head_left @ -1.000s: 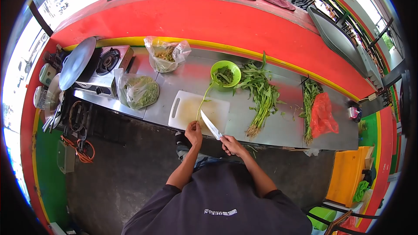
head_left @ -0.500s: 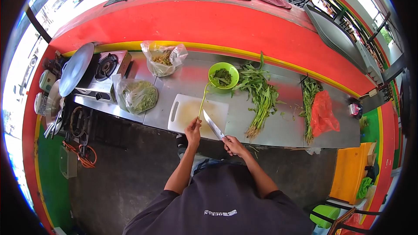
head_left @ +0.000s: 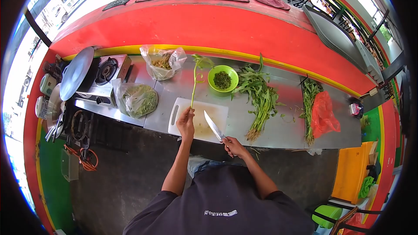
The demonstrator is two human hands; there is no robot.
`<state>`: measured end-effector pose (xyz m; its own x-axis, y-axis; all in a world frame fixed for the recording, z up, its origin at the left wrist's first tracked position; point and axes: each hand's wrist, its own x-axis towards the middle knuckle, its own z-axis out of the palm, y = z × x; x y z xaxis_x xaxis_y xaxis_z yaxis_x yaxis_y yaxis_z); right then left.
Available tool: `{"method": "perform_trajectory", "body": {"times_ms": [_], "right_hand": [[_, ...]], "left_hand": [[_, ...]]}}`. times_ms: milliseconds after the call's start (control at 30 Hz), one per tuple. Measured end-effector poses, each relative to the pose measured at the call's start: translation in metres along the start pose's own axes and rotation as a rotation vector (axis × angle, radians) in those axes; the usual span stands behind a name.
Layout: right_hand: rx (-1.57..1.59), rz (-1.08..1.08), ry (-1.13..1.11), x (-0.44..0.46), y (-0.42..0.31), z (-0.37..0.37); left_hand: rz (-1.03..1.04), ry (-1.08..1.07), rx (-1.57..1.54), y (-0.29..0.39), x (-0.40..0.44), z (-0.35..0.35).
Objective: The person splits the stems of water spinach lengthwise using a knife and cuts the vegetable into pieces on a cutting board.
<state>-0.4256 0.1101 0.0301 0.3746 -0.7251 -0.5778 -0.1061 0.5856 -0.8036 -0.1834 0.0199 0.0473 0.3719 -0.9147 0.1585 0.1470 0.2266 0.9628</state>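
Observation:
My left hand point(head_left: 185, 122) pinches the lower end of a long green leafy stem point(head_left: 194, 85), which stands nearly upright with its leaves at the top. In my right hand point(head_left: 234, 147) is a kitchen knife point(head_left: 212, 125), its blade pointing up and left over the cutting board point(head_left: 216, 109). The white board lies on the metal counter below both hands. Behind it sits a lime-green bowl point(head_left: 235, 79) with chopped greens point(head_left: 222, 79) inside. To the right of the bowl lies a bunch of leafy greens point(head_left: 262, 100), roots toward me.
Two plastic bags, one of cut greens point(head_left: 140, 100) and one of trimmings point(head_left: 163, 62), stand left of the board. Farther left is a gas stove point(head_left: 106, 72) with a large lid point(head_left: 77, 73). A red plastic bag point(head_left: 325, 114) lies at right by more greens point(head_left: 310, 104).
My left hand has moved left and slightly up, carrying the stem away from the bowl and the knife. The stem's leafy top has risen off the bowl. My right hand stays nearly still.

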Motion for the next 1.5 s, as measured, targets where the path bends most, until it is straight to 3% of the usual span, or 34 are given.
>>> {"method": "perform_trajectory", "body": {"times_ms": [100,167,267,533,600,833,1000,1500], "right_hand": [[-0.019,-0.001,0.005,0.002,0.002,-0.002],[0.001,0.01,-0.005,0.005,0.004,-0.005],[-0.012,0.009,-0.004,0.005,0.002,-0.004],[-0.024,0.064,-0.003,0.008,0.004,0.0],[-0.012,0.093,-0.006,0.01,0.007,0.0],[-0.001,0.123,-0.051,0.011,0.006,0.002],[0.039,0.107,-0.072,0.013,0.006,0.001],[0.102,0.096,-0.077,0.016,0.006,-0.002]], "left_hand": [[-0.128,0.099,0.089,-0.034,-0.017,-0.016],[-0.266,0.146,0.376,-0.057,-0.035,-0.03],[-0.146,0.023,0.635,-0.055,-0.053,-0.036],[-0.199,0.026,0.598,-0.059,-0.05,-0.031],[0.028,-0.007,0.784,-0.061,-0.052,-0.034],[-0.146,0.022,0.661,-0.069,-0.052,-0.032],[-0.266,0.156,0.555,-0.078,-0.049,-0.03],[-0.144,0.008,0.792,-0.071,-0.053,-0.027]]}}
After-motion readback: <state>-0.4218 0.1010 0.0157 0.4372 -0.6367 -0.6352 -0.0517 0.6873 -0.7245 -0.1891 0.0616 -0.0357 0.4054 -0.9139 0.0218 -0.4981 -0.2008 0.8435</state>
